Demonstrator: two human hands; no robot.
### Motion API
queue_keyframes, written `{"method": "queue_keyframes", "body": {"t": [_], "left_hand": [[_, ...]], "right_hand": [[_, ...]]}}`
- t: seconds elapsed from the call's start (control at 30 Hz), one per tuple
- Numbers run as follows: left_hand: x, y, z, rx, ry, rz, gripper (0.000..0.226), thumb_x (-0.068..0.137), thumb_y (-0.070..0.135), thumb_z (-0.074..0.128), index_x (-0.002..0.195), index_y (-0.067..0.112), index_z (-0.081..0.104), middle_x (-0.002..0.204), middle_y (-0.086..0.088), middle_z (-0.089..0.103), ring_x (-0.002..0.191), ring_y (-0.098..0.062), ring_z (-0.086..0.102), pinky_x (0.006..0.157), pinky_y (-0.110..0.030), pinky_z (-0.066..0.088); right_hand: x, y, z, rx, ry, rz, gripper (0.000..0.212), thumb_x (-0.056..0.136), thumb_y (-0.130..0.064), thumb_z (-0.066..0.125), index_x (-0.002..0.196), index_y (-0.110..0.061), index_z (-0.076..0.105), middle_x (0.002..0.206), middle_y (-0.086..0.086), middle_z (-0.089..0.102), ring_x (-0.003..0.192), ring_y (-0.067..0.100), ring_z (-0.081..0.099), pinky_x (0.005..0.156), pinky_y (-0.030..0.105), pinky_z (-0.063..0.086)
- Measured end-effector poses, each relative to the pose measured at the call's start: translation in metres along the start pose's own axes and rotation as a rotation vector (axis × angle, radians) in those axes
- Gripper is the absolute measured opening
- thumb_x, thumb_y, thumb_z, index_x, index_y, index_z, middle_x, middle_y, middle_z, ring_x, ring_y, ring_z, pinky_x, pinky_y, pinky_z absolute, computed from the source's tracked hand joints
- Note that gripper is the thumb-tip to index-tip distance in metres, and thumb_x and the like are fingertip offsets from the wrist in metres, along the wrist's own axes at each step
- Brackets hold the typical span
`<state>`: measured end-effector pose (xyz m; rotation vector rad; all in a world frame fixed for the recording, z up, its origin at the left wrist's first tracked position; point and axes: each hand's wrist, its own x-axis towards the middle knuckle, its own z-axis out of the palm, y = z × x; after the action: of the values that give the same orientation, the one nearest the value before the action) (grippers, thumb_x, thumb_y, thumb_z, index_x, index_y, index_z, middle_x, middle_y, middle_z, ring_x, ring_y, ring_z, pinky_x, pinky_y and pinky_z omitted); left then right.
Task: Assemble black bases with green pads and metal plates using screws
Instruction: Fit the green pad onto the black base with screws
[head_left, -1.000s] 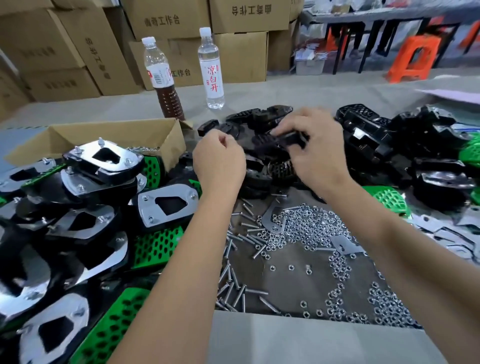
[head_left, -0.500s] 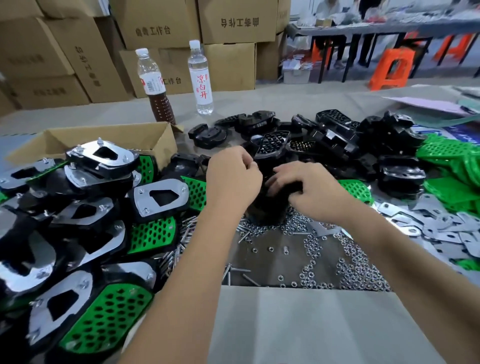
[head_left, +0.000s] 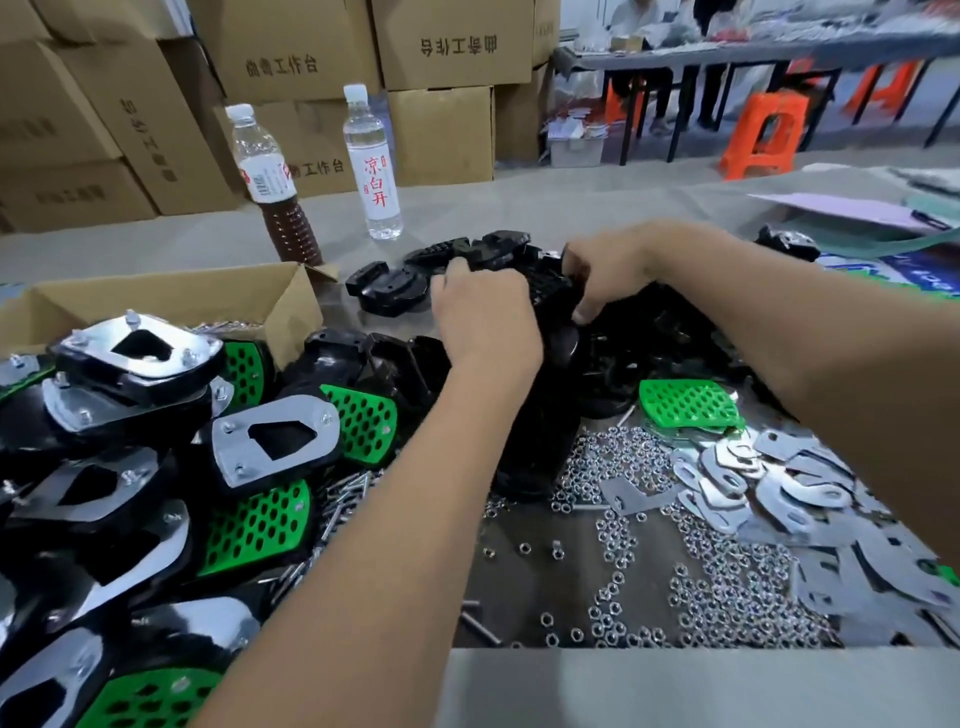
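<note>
Reaching into the heap of black bases (head_left: 395, 291), both hands gripped one base (head_left: 550, 291) between them, left hand (head_left: 483, 322) curled, right hand (head_left: 608, 275) pinching, apparently freeing it for fitting.

Both hands in pile of black bases (head_left: 395, 291) at table centre — left hand (head_left: 485, 322) curled on one, right hand (head_left: 613, 270) gripping ribbed black base (head_left: 550, 288). Finished assemblies (head_left: 270, 441) heaped left. Loose green pad (head_left: 685, 405), metal plates (head_left: 769, 483), nuts (head_left: 727, 592), screws (head_left: 343, 499) — scattered below. Two bottles (head_left: 371, 166) behind.
</note>
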<state>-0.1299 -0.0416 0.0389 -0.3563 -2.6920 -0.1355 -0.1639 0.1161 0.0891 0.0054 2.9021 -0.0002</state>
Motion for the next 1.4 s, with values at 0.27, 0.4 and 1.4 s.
{"method": "queue_keyframes", "body": {"t": [0.27, 0.4, 1.4], "left_hand": [[0.017, -0.071, 0.020, -0.022, -0.134, -0.338, 0.021, 0.092, 0.021, 0.062, 0.107, 0.029, 0.075, 0.114, -0.005, 0.072, 0.124, -0.032, 0.053, 0.103, -0.047, 0.032], [0.005, -0.054, 0.008, -0.128, -0.039, -0.326, 0.025, 0.090, 0.022, 0.065, 0.113, 0.024, 0.075, 0.125, -0.008, 0.065, 0.131, -0.035, 0.043, 0.107, -0.050, 0.034], [-0.126, 0.098, -0.021, -1.499, -0.681, -0.483, 0.011, 0.096, 0.009, 0.074, 0.101, 0.004, 0.065, 0.108, -0.021, 0.070, 0.075, -0.032, 0.074, 0.051, -0.033, 0.061]], "right_hand": [[0.007, 0.027, 0.004, -0.079, -0.108, -0.040, 0.093, 0.074, -0.027, 0.092, 0.149, -0.026, 0.038, 0.142, 0.011, 0.042, 0.123, 0.032, 0.050, 0.106, 0.041, 0.044], [0.010, 0.018, 0.022, -0.223, -0.015, 0.024, 0.087, 0.070, -0.044, 0.092, 0.141, -0.023, 0.047, 0.138, 0.017, 0.036, 0.129, 0.041, 0.045, 0.107, 0.046, 0.046], [-0.198, 0.101, 0.124, 0.645, 0.744, 0.284, 0.017, 0.093, -0.026, 0.076, 0.106, -0.015, 0.073, 0.092, 0.001, 0.073, 0.085, 0.015, 0.068, 0.084, 0.032, 0.055]]}}
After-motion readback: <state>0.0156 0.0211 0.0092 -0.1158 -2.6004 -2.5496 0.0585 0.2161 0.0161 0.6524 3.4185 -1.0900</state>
